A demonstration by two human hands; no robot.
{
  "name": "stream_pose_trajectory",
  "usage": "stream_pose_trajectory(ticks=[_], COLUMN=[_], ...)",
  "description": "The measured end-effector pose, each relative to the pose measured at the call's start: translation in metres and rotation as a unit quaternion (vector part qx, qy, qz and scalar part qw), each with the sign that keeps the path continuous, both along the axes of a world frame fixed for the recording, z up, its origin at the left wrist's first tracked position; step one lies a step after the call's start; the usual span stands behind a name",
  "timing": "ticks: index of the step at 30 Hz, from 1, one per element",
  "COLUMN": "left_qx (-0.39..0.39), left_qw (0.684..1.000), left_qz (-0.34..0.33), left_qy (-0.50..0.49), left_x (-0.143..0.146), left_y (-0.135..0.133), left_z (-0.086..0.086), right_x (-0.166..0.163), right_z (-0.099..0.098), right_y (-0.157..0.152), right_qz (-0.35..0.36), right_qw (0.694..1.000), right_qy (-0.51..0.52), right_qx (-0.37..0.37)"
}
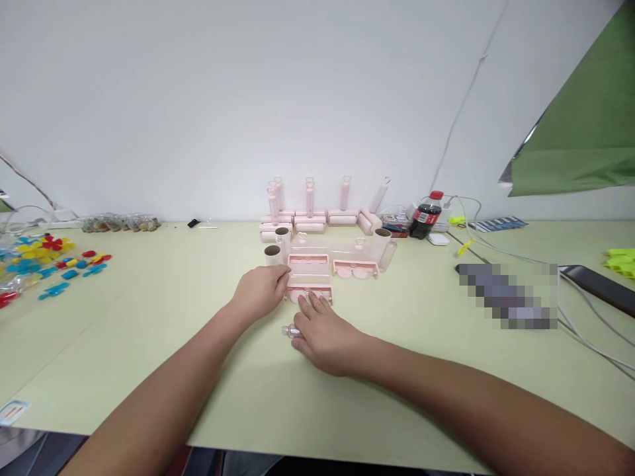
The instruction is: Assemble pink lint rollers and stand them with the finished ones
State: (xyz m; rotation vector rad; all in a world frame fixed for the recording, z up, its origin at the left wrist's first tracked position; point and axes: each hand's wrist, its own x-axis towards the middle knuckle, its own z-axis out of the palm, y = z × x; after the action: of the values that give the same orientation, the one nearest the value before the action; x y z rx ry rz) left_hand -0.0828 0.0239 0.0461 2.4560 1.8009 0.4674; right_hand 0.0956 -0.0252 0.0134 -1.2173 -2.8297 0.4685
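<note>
My left hand (262, 291) is closed, its thumb and fingers at the left edge of an open pale pink plastic case (309, 260). My right hand (330, 338) lies to the right and nearer, with fingertips over round parts in the case's front strip (325, 291). A small clear tube (292, 331) pokes out between its thumb and forefinger; the rest is hidden under the hand. Another open pink case (354, 270) sits to the right. White rolls with brown cores (272, 252) stand behind my left hand, with another roll (382, 234) at the right.
Pink cylinders (342, 218) and upright clear pink handles (310, 198) line the wall. A cola bottle (427, 215) stands to their right. Cables (516, 246) and a dark phone (600, 285) lie at the right. Colourful plastic pieces (52, 261) spread across the left.
</note>
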Motion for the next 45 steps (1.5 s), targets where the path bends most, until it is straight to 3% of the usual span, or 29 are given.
stream_pose_trajectory(ticks=[9, 17, 24, 31, 37, 41, 45], left_qx=[0.005, -0.086, -0.110, -0.091, -0.051, -0.068, -0.124], left_qw=[0.996, 0.994, 0.990, 0.991, 0.993, 0.984, 0.965], left_qz=[0.022, -0.054, -0.076, -0.083, -0.082, -0.129, -0.205], left_qy=[-0.081, -0.033, -0.045, -0.046, -0.067, -0.100, -0.107], left_x=[-0.016, -0.028, -0.029, -0.027, -0.018, -0.009, -0.004], left_y=[0.005, 0.016, 0.021, 0.020, 0.008, -0.006, -0.018], left_z=[0.014, -0.001, -0.008, -0.007, 0.004, 0.014, 0.018], right_x=[-0.004, -0.002, 0.000, 0.000, 0.001, 0.001, 0.001], right_z=[-0.001, -0.005, -0.008, -0.007, -0.009, -0.012, -0.009], right_y=[0.001, 0.001, 0.002, 0.001, 0.000, -0.006, -0.010], right_qz=[-0.007, -0.007, 0.000, -0.009, -0.026, -0.020, -0.025], right_qw=[1.000, 1.000, 1.000, 1.000, 0.999, 0.997, 0.982], right_qy=[0.000, 0.014, 0.009, 0.019, 0.032, 0.052, 0.159], right_qx=[0.000, -0.001, 0.013, 0.006, 0.012, 0.046, 0.102])
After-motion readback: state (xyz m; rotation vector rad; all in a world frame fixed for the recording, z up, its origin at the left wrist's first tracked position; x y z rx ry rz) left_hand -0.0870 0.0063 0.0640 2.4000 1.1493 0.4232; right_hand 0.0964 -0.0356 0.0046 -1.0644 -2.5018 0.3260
